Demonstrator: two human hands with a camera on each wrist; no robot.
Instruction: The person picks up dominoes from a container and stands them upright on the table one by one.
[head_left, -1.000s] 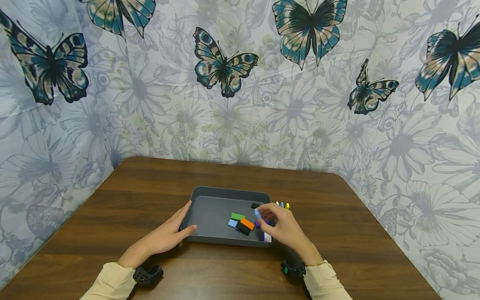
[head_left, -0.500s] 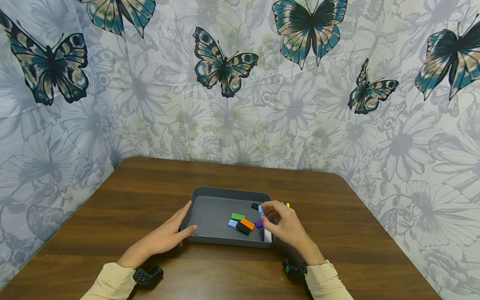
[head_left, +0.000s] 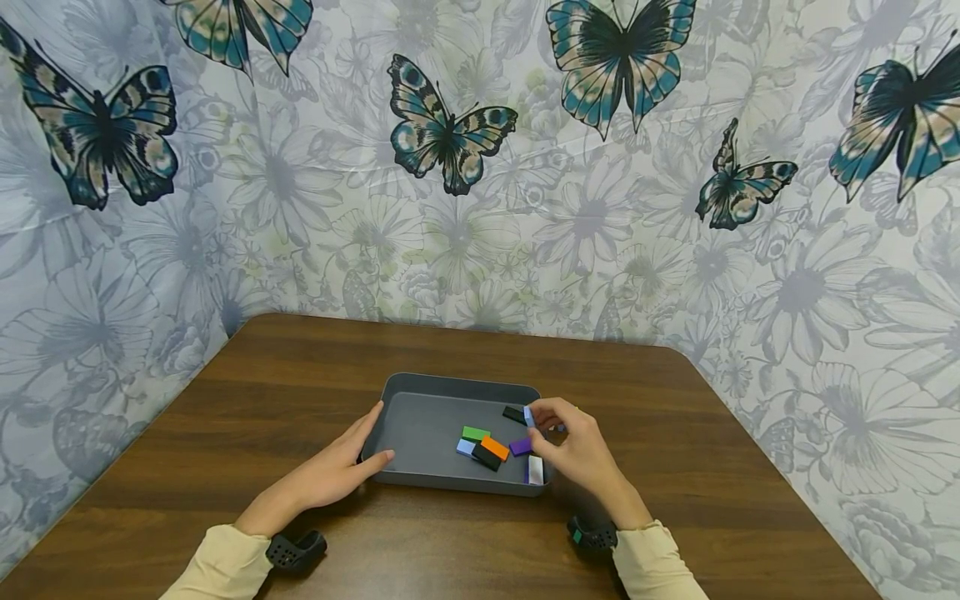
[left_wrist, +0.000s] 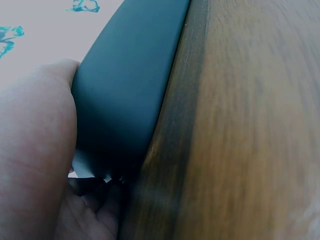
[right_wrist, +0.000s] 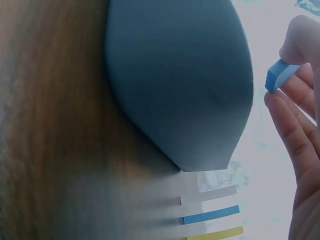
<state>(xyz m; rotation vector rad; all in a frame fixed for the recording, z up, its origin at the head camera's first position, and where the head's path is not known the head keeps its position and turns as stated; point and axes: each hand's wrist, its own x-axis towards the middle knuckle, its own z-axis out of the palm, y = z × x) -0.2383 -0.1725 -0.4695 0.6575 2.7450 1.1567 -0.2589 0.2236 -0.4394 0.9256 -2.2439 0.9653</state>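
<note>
A light blue block (head_left: 528,416) is pinched between the thumb and fingertips of my right hand (head_left: 579,446), above the right end of the grey tray (head_left: 416,421). In the right wrist view, that block (right_wrist: 281,75) sits at the fingertips, higher than the tray's outer wall. My left hand (head_left: 326,473) rests against the tray's left side with fingers extended, its thumb at the near rim. Inside the tray lie a green block (head_left: 476,433), an orange block (head_left: 495,447), a purple block (head_left: 520,447), a white block (head_left: 536,470) and several other blocks.
Beyond the tray's right wall, a white block (right_wrist: 209,195), a blue block (right_wrist: 211,215) and a yellow block (right_wrist: 215,233) stand in a row; my right hand mostly hides them in the head view. Wooden table (head_left: 420,542) surrounds the tray, with a butterfly-patterned wall (head_left: 322,250) behind.
My right hand has shifted slightly right with the light blue block, toward the tray's right rim, uncovering more of the purple and white blocks. My left hand and the tray stay put.
</note>
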